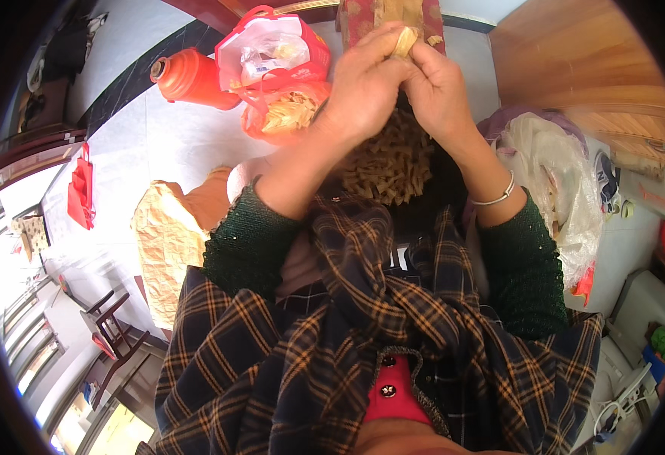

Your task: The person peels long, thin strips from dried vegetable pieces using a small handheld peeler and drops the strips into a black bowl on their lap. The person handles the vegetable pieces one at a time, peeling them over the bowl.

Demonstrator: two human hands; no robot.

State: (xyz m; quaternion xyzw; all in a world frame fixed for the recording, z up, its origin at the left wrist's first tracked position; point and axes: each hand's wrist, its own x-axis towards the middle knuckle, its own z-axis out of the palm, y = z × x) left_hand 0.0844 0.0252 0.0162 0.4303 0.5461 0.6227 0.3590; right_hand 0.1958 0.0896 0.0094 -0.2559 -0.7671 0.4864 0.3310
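My left hand (363, 88) and my right hand (440, 94) meet at the top centre, fingers curled inward. Between their fingertips they grip a small pale-yellow folded piece (405, 42), paper-like in look. Below the hands, a heap of small folded tan pieces (389, 165) lies in a dark container (449, 182), partly hidden by my forearms. Just beyond my fingers is a red patterned surface (359, 25) with a tan block-like thing (386, 12) on it and a small yellow scrap (435, 40) near the right hand.
Left of my hands are a red plastic bag (252, 119) of yellow folded pieces (289, 112), a red-and-white carrier bag (315, 54) and an orange vacuum flask (193, 77). A brown paper sack (164, 244) stands nearer. At right lie a whitish plastic sack (571, 199) and a shoe (606, 179), beside wooden furniture (582, 74).
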